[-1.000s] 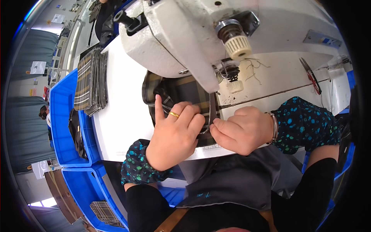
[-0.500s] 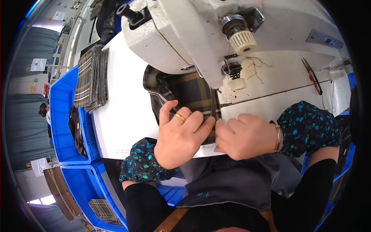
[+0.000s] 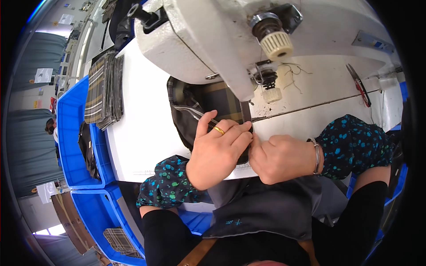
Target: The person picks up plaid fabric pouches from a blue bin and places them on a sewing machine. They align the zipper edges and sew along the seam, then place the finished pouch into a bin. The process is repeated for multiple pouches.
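A dark plaid fabric piece (image 3: 208,99) with a zipper (image 3: 191,113) lies on the white table (image 3: 142,133) under the arm of a white sewing machine (image 3: 230,35). My left hand (image 3: 217,153), with a gold ring, presses flat on the fabric's near end, fingers together. My right hand (image 3: 279,157), wearing a bracelet, pinches the fabric's edge right beside the left fingertips, near the table's front edge. Both hands touch each other over the cloth.
A stack of plaid pieces (image 3: 104,88) sits at the table's left end. Blue bins (image 3: 73,133) stand to the left, one lower bin holding plaid cloth (image 3: 117,239). Scissors (image 3: 357,82) and loose threads (image 3: 295,71) lie at the right.
My left index finger, first raised, has come down onto the fabric. Both hands have closed together on the cloth's near edge, and the fabric sits further under the machine arm.
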